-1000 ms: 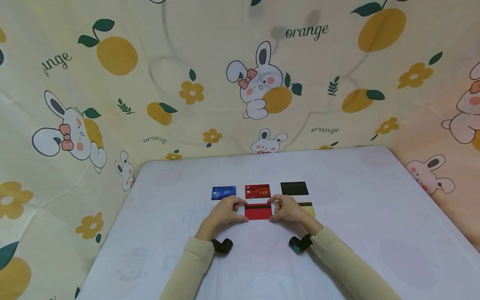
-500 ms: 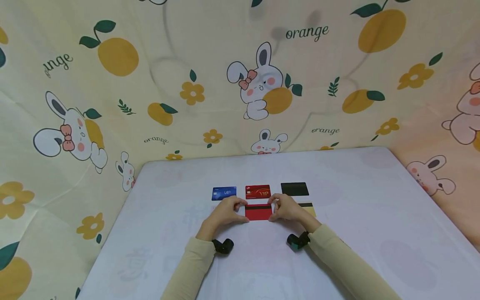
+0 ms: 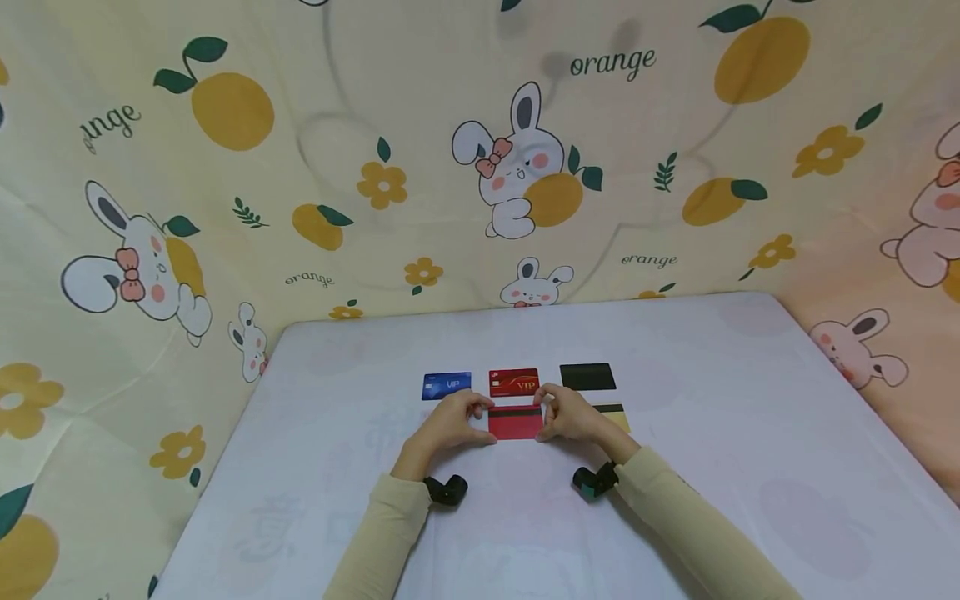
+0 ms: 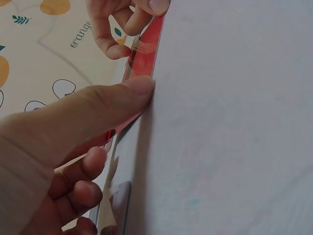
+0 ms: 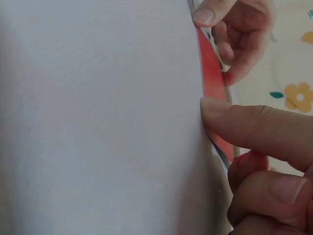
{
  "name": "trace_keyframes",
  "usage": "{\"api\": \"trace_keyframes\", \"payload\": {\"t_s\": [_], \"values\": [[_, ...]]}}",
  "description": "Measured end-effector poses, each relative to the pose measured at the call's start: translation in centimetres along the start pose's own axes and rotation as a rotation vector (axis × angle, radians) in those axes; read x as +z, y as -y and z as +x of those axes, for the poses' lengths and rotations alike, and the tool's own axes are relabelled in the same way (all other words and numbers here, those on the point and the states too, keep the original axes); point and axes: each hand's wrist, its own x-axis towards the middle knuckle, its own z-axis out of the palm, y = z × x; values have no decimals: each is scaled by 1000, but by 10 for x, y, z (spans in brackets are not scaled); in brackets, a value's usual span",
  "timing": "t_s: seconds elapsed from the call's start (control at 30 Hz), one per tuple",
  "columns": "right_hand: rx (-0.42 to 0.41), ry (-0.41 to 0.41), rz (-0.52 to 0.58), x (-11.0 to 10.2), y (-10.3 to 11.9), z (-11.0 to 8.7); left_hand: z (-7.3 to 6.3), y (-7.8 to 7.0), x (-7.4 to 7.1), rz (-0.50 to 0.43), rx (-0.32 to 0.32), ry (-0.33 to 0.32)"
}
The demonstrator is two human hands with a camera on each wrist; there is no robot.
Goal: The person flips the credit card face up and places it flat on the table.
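A red magnetic-stripe card (image 3: pixel 514 424), its dark stripe along the far edge, lies flat or nearly so between my two hands. My left hand (image 3: pixel 450 421) grips its left side, thumb at the near corner and index finger at the far one. On the right side my right hand (image 3: pixel 576 415) holds it the same way. In the left wrist view the thumb (image 4: pixel 139 87) presses on the card's near edge. The right wrist view has the other thumb (image 5: pixel 215 107) against that edge too, with the red face (image 5: pixel 212 73) showing between the hands.
Behind the hands a blue VIP card (image 3: pixel 447 385), a red VIP card (image 3: pixel 513 382) and a black card (image 3: pixel 588 377) form a row. A gold striped card (image 3: pixel 617 417) is partly covered by my right hand. The white table (image 3: pixel 337 500) meets a patterned cloth (image 3: pixel 420 100) at the back.
My right wrist has shifted slightly inward and the red card's face looks a little paler. Both hands keep their hold, and the other cards lie where they were.
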Motion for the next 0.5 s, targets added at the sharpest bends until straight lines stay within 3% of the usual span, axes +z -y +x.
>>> {"api": "trace_keyframes", "payload": {"t_s": [0.3,0.5], "values": [[-60,-5,17,1,0,-2,-1,0,1,-4,24,-18],[-47,-19,37,2,0,-3,-2,-1,2,-11,26,-35]]}}
